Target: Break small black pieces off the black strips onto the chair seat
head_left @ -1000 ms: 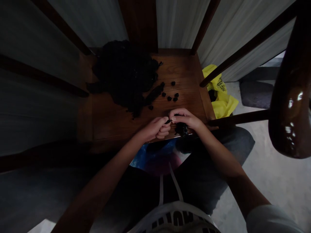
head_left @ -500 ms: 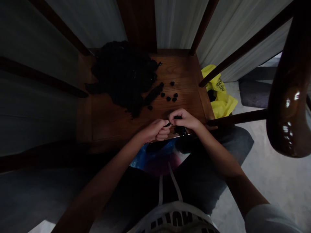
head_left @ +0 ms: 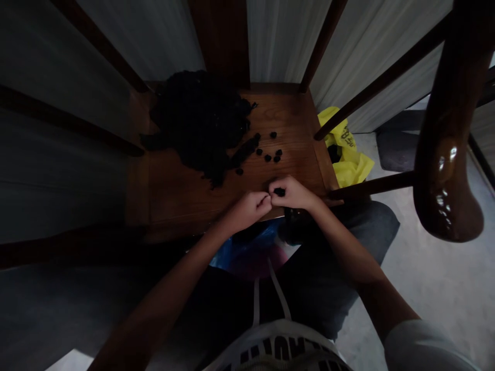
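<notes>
My left hand [head_left: 249, 208] and my right hand [head_left: 292, 193] meet over the near edge of a brown wooden seat [head_left: 278, 121]. Both are closed in a pinch, fingertips touching. A small black piece [head_left: 279, 191] shows inside the fingers of my right hand. What my left hand pinches is too small to make out. A big heap of black pieces [head_left: 201, 123] lies at the back left of the seat. Several loose black pieces [head_left: 270, 153] lie just beyond my hands.
A yellow bag [head_left: 348, 157] sits on the floor to the right of the seat. Dark wooden rails cross the view, with a thick glossy one [head_left: 444, 170] at the right. A blue bag [head_left: 240, 252] lies in my lap under my hands.
My hands have drawn closer together and a little farther onto the seat. The black clump that hung below my right hand is no longer seen there.
</notes>
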Demonstrator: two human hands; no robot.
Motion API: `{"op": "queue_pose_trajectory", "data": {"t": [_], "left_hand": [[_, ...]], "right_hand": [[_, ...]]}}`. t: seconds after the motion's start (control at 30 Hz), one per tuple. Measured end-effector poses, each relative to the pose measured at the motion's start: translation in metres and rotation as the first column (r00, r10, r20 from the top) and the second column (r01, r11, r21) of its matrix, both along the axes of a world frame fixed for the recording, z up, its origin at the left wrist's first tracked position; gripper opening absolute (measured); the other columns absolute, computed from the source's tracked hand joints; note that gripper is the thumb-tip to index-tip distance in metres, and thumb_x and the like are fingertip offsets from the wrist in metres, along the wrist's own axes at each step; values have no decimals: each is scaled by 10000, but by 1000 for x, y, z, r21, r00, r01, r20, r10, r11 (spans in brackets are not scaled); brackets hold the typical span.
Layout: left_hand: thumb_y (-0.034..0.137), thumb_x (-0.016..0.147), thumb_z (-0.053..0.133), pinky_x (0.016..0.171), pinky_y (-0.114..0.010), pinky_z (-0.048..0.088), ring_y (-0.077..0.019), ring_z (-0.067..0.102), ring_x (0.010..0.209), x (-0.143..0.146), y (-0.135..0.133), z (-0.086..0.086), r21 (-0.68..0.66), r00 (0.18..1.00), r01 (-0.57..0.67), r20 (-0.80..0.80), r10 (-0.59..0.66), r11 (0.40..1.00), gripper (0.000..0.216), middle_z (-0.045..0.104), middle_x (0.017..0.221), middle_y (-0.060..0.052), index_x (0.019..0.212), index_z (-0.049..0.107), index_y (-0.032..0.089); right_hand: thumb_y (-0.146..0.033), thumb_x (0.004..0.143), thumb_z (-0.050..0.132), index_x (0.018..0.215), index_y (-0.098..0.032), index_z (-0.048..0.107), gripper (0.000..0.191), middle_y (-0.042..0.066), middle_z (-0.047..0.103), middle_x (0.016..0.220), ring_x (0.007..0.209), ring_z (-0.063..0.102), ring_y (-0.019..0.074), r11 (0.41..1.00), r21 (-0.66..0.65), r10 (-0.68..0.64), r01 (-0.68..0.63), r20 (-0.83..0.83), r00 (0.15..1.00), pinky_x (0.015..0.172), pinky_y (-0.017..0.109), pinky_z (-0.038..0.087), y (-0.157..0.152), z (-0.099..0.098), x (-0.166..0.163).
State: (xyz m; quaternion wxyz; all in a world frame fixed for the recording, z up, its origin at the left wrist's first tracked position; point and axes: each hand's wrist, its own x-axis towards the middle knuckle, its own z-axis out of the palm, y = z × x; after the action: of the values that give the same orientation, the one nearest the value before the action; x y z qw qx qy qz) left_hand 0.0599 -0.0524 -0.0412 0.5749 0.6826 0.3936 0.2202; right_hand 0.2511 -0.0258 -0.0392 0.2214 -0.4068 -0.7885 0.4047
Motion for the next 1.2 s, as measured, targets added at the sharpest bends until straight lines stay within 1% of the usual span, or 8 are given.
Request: {"op": "queue_pose_trajectory", "data": {"t": [0.03,0.1,0.3,0.63,0.87,1.03,1.13,1.2], "left_hand": [[235,854,445,506,-244,218,-74,310,497,-5,0,1,158,996,29,-86,-16,987,279,312,534,60,599,346,184],[186,869,421,554,-261,259,-90,370,544,-16,1,3,307,982,87,-185,-31,948,234,365,570,50,636,397,179],[168,951,341,788,-293,399,-155,555,860,-26,4,3,381,991,44,-135,9,924,177,580,907,-24,986,514,186],[270,976,404,755,-270,420,-133,553,807,-19,9,-7,318,987,-134,-45,156,939,173,570,890,-20,1110,475,186],[279,954,459,644,-232,389,-105,499,687,-16,12,-11,253,986,-155,-11,163,955,167,508,773,23,1098,447,196],[242,901,549,619,-212,385,-87,462,658,-11,13,-15,242,990,-141,58,131,960,216,444,752,43,1082,437,209],[237,861,608,614,-194,415,-71,496,687,-2,14,-15,142,955,-227,228,192,963,363,450,869,27,1137,373,235],[251,841,639,588,-182,425,-64,530,707,6,12,-15,58,927,-257,299,228,965,472,458,994,-3,1191,322,259]], "right_hand": [[-157,724,563,644,-144,606,92,-34,511,591,581,458,85,999,45,-33,31,34,999,593,217,312,0,-1,0],[-162,731,569,654,-147,611,89,-23,553,614,597,497,95,992,97,-91,85,56,994,615,224,326,1,-3,1],[-155,806,523,707,-152,626,142,-9,616,688,672,565,114,999,9,-48,50,-106,993,685,227,400,8,-6,7],[-231,861,587,874,-167,664,101,20,675,846,824,625,145,982,-87,-184,166,-255,949,793,276,469,7,-3,3],[-300,853,640,926,-165,683,159,24,685,886,833,623,148,992,-122,-41,11,-248,968,804,276,470,8,4,4],[-390,864,628,855,-169,693,231,-1,672,795,774,606,137,989,-146,-50,17,-227,973,742,252,443,8,4,-2],[-408,859,631,838,-182,679,232,-13,642,762,721,578,118,973,-171,-201,152,-324,924,700,244,433,7,1,-12],[-430,843,648,871,-197,655,235,-28,586,706,648,537,104,915,-216,-402,340,-433,807,634,237,419,6,-1,-21]]}}
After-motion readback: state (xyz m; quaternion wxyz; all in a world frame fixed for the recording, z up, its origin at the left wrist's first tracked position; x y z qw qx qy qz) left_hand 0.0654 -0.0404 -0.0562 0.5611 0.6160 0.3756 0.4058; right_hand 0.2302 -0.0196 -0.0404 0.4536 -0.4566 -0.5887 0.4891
